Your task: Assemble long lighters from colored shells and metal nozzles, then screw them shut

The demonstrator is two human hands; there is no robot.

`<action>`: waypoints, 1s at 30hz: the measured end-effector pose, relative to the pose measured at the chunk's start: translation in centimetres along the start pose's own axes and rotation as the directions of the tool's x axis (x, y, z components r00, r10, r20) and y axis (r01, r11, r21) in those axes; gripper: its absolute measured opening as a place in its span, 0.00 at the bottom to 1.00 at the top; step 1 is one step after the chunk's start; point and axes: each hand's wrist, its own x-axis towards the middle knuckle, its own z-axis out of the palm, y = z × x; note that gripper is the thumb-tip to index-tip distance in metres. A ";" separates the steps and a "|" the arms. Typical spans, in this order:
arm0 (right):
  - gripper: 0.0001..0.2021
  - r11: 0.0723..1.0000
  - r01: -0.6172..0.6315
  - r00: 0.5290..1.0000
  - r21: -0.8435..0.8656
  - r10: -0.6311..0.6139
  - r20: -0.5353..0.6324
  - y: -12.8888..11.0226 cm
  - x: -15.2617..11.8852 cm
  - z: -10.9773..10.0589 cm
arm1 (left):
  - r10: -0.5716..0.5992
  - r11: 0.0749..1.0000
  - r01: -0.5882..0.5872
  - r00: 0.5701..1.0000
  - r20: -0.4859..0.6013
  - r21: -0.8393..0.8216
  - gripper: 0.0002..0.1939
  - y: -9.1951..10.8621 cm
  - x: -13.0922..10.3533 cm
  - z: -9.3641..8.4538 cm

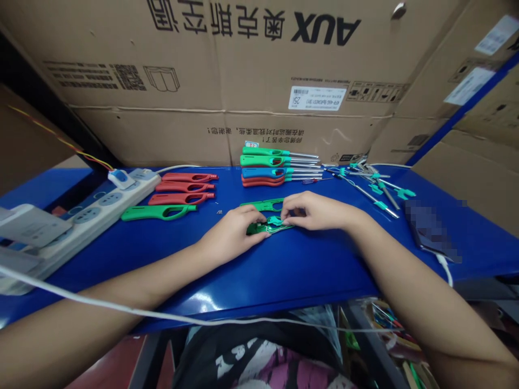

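Mid-table, my left hand (237,232) grips the left end of an opened green lighter shell (270,229), fingers and thumb closed on either side of it. My right hand (310,209) pinches at a small teal plastic part (274,220) lying in that shell; its fingertips partly hide the part. Thin wires show inside the shell. Just behind, the other green shell half (263,206) rests on the table, its right end hidden by my right hand. A few tiny screws (219,212) lie left of my left hand.
Red handles (184,187) and a green handle (158,212) lie at left, near a white power strip (101,210). Assembled lighters (263,160) are stacked at the back beside a screwdriver (310,181). Metal tubes with teal parts (381,186) and a phone (432,229) lie right. A white cable (162,313) crosses the front.
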 end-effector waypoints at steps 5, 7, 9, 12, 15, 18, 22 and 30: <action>0.05 1.000 -0.001 1.000 0.017 0.002 -0.025 0.2 -0.2 -0.2 | 0.001 1.000 -0.001 1.000 0.011 0.012 0.10 -0.1 0.0 -0.1; 0.04 1.000 -0.003 1.000 0.021 0.003 -0.008 0.2 -0.2 -0.2 | 0.002 1.000 -0.002 1.000 0.019 0.023 0.10 0.0 0.0 -0.1; 0.04 1.000 0.002 1.000 0.028 -0.002 0.003 0.2 -0.1 -0.1 | -0.002 1.000 0.001 1.000 0.028 0.031 0.10 0.0 0.1 -0.1; 0.04 0.999 0.004 1.000 0.043 -0.004 0.000 0.2 0.1 0.1 | -0.020 0.999 0.019 0.999 0.028 0.030 0.10 0.0 0.0 -0.1; 0.04 0.998 0.012 1.000 0.063 -0.012 0.002 0.1 0.3 0.4 | -0.036 0.999 0.035 0.999 0.026 0.027 0.11 -0.1 0.0 -0.1; 0.03 0.997 0.022 1.000 0.067 -0.022 -0.003 0.0 0.5 0.6 | -0.039 0.999 0.038 0.999 0.027 0.025 0.11 0.0 0.0 -0.1; 0.03 0.999 0.021 1.000 0.048 -0.021 -0.010 -0.3 0.6 0.8 | -0.050 0.999 0.050 0.998 0.034 0.006 0.11 -0.1 0.1 -0.2; 0.05 0.996 0.093 0.995 0.010 -0.093 -0.045 -0.5 0.5 0.9 | -0.055 0.998 0.056 0.998 0.032 -0.022 0.12 -0.3 0.1 -0.1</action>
